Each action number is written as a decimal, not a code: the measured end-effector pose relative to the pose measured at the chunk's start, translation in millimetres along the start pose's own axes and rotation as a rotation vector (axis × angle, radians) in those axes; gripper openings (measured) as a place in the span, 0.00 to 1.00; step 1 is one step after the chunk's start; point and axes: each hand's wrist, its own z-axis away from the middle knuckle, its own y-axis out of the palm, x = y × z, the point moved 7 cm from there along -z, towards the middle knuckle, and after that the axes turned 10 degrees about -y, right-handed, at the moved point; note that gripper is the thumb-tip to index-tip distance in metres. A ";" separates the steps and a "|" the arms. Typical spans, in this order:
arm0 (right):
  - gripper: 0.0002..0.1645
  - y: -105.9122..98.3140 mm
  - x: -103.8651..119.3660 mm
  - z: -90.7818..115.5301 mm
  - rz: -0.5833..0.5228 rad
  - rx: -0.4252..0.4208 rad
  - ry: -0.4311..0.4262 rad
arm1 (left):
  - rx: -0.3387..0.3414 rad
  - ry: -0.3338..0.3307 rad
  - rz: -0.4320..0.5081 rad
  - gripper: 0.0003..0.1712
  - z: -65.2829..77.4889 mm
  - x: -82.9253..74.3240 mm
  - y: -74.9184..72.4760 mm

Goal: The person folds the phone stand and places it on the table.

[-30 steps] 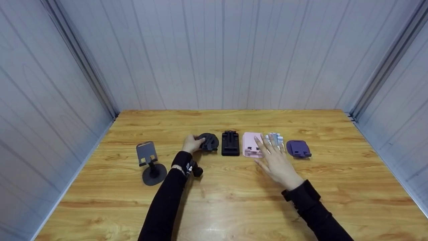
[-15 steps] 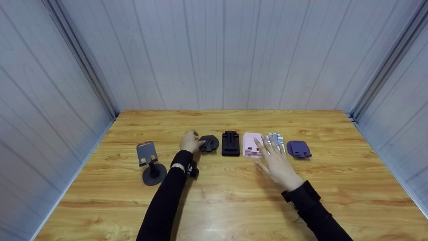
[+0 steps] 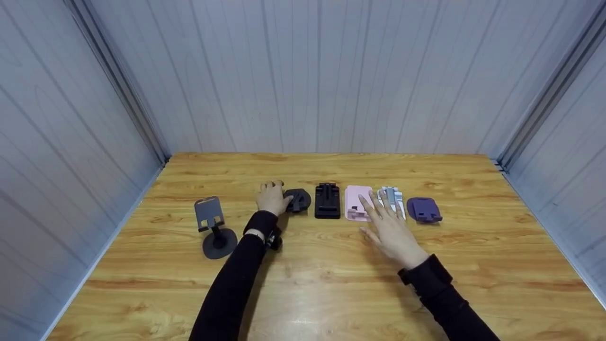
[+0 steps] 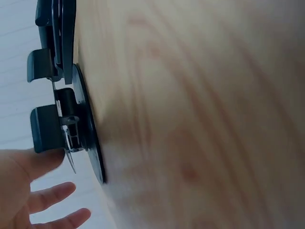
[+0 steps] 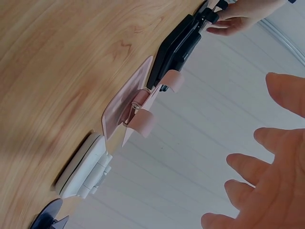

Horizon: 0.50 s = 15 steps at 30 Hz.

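Note:
My left hand (image 3: 273, 199) is beside a folded dark phone stand with a rounded base (image 3: 298, 201). In the left wrist view its thumb (image 4: 45, 162) touches one of the lips on this stand (image 4: 47, 126), while the other fingers are spread apart from it. My right hand (image 3: 394, 236), fingers straight and spread, hovers over a pink folded phone stand (image 3: 356, 196) and a white one (image 3: 394, 193), partly covering both in the head view. The right wrist view shows a gap between that hand (image 5: 271, 176) and the pink stand (image 5: 131, 107).
A black rectangular folded stand (image 3: 327, 201) lies between the dark and pink ones. A purple folded stand (image 3: 424, 209) ends the row on the right. At the left, a grey phone stand (image 3: 219, 239) stands unfolded on its round base. Panelled walls (image 3: 303, 76) enclose the wooden table (image 3: 322, 284).
My left hand has loosened from the dark round-based stand, its fingers spreading away to the left and back. My right hand has stayed in place. The head view has shifted slightly.

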 end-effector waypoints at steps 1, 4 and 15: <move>0.43 0.2 0.2 -0.1 0.000 0.001 -0.001 | 0.012 0.003 -0.001 0.29 1.2 -0.3 0.1; 0.43 1.4 0.3 -0.3 -0.005 0.010 0.002 | 0.028 0.021 0.020 0.30 4.8 -1.2 -2.9; 0.42 3.3 -1.3 0.8 -0.010 -0.012 0.001 | -0.045 0.186 0.014 0.36 31.4 -21.7 -22.0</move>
